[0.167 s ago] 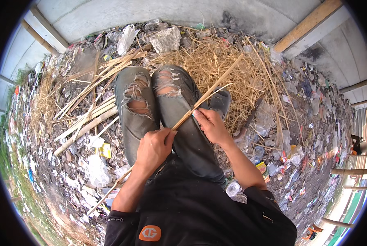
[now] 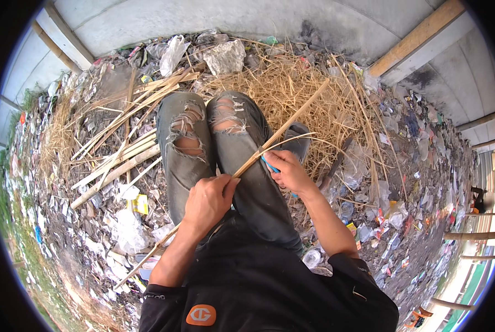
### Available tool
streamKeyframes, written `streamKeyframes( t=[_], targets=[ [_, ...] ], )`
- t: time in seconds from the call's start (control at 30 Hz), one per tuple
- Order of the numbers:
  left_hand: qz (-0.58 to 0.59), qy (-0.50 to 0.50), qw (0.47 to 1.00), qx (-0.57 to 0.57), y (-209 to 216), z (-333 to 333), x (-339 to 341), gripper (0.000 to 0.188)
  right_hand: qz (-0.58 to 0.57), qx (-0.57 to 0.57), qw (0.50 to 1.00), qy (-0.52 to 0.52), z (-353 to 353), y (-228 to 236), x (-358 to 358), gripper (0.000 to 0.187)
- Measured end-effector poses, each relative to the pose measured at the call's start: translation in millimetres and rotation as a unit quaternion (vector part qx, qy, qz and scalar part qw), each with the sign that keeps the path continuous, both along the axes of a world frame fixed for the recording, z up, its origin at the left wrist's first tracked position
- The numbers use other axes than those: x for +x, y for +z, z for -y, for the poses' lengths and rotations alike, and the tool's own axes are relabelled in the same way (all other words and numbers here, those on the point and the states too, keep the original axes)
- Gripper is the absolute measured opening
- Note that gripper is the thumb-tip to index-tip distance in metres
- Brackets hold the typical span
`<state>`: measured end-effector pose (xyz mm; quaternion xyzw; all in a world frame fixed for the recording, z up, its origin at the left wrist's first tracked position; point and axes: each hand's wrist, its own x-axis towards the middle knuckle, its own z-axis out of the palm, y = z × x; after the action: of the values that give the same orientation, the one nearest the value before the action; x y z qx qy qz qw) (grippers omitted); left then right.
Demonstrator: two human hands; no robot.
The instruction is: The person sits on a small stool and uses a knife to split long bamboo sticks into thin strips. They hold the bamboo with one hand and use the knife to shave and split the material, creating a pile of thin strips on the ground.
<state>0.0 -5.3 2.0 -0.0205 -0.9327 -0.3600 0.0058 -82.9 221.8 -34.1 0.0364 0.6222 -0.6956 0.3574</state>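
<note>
A long split bamboo strip (image 2: 300,113) slants across my thighs, its far end over the dry straw and its near end passing beneath my left forearm. My left hand (image 2: 207,199) is closed round it, thumb pressed along the top. In my right hand (image 2: 289,172), fingers curled, is a blue-handled knife (image 2: 270,166); most of it is hidden by the fingers, and its blade cannot be made out. The knife rests against the strip just beyond my left hand. A thin curling sliver (image 2: 297,138) lifts from the strip there.
A heap of straw-coloured shavings (image 2: 297,77) lies beyond my knees. Several bamboo strips (image 2: 120,155) are piled at the left. A dark, long curved object (image 2: 338,157) lies to the right. Litter covers the ground up to a grey wall (image 2: 231,16) and a wooden post (image 2: 416,39).
My right hand has turned and drawn slightly back toward me, showing more of the blue handle. The sliver now stands further off the strip. My left hand has barely moved.
</note>
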Motion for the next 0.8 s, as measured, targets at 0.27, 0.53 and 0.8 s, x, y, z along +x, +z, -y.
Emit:
streamKeyframes(
  t=[0.27, 0.53, 0.8],
  targets=[
    [-0.032, -0.008, 0.999, -0.037, -8, -8, -2, 0.029, -0.364, 0.186, 0.912, -0.039, 14, -13, 10, 0.04],
    [-0.031, -0.004, 0.999, -0.026, -5, -9, -3, 0.032, 0.001, -0.006, 1.0, 0.013, -9, -2, 0, 0.044],
    [-0.016, 0.002, 0.998, -0.066, 0, -21, -11, 0.034, -0.305, 0.208, 0.929, 0.005, 9, -1, 19, 0.039]
  ],
)
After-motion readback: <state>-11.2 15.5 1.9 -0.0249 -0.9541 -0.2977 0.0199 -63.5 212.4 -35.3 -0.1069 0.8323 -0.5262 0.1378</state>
